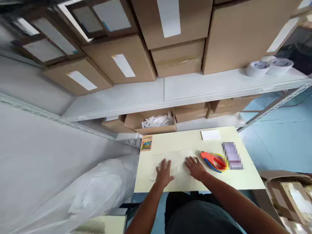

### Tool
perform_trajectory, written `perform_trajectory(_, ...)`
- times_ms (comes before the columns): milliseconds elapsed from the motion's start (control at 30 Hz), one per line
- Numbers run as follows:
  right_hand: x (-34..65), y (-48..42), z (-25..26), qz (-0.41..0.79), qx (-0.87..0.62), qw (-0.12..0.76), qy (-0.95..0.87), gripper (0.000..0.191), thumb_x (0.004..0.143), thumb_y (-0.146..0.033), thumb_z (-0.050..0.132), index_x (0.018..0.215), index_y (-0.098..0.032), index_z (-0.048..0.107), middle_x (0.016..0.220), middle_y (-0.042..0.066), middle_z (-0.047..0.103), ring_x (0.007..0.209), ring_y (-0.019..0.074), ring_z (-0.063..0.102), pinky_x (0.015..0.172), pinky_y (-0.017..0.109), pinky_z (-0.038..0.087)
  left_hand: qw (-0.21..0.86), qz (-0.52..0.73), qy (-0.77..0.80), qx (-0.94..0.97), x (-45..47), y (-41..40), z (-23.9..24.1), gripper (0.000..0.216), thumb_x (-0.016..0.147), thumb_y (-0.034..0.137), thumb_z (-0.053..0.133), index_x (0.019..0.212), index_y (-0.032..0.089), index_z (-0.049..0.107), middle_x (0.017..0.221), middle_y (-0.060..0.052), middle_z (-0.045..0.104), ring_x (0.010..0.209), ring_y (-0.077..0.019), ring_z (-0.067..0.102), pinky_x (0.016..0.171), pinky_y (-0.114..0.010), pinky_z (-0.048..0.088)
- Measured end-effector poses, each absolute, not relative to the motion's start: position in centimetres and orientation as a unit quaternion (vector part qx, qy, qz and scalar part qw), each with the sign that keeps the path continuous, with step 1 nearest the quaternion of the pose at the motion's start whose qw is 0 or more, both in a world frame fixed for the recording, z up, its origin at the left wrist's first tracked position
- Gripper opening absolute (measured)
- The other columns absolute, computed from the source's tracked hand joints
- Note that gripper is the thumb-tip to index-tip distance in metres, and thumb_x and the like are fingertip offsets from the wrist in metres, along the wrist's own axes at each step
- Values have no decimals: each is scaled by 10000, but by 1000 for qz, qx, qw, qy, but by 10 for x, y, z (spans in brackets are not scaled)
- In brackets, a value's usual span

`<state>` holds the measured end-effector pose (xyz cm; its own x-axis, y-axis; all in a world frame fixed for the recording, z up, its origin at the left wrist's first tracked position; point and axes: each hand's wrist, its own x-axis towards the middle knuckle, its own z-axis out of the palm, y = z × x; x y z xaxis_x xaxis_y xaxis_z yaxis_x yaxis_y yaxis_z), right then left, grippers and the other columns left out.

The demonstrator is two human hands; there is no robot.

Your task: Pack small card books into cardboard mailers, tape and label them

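Observation:
My left hand (164,172) lies flat with fingers spread on a clear plastic bag (176,162) that rests on the pale yellow table (246,178). My right hand (195,167) presses flat on the same bag, a little to the right. A red tape dispenser (214,160) with yellow and blue parts lies just right of my right hand. Beside the dispenser sits a blurred purple item (232,156). A white paper slip (210,135) lies at the table's far edge.
A small orange card (146,143) sits at the table's far left corner. White shelving (170,92) carries cardboard boxes (126,60) and two tape rolls (268,66). An open box of white bags (157,123) stands below. A large plastic sack (97,191) lies left of the table.

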<state>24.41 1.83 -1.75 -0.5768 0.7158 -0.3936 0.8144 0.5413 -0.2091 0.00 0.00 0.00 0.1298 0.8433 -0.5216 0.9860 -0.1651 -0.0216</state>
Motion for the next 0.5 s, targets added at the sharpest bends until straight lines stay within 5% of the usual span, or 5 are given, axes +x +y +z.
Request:
perform_trajectory(233,242,7,-30,-187,468,107,857,784,802,-260,745,1520,-168,444,1640,189,294,1503,405,288,1175,560,336,214,-198,612,735,-23,8,0,860,875,563,585,1600,237,257,1695,-147,111,1555,-382,103,1155,-682,233)
perform_trajectory(500,238,7,-14,-228,506,37,831,663,805,-145,662,1454,-170,531,1619,169,363,1479,361,349,1203,521,302,146,15,752,643,-101,94,2,599,954,372,493,1491,121,403,1560,-214,417,1466,-315,361,1166,-436,339)
